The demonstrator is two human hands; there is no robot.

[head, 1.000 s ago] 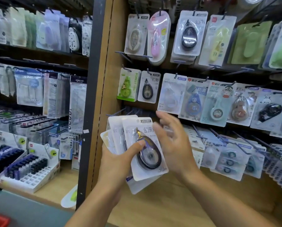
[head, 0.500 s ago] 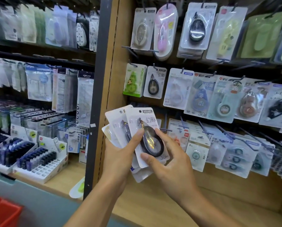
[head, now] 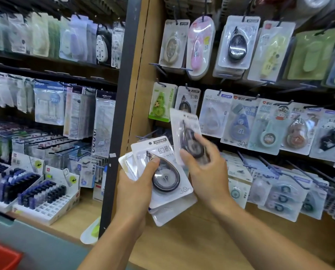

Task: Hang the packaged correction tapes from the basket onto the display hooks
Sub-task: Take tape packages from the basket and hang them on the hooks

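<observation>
Before the display hooks (head: 186,87), the left hand (head: 135,190) gripped a fanned stack of packets (head: 168,184); the right hand (head: 205,168) pinched one blurred packet (head: 184,125), not yet hung.

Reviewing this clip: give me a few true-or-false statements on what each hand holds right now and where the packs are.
1. The right hand holds a single pack. True.
2. The left hand is empty. False: it grips a fanned stack of packs, thumb on the top one.
3. The single pack already hangs on a hook. False: it is in the air, below the matching hung pack.
4. A red basket shows at lower left. True.
</observation>
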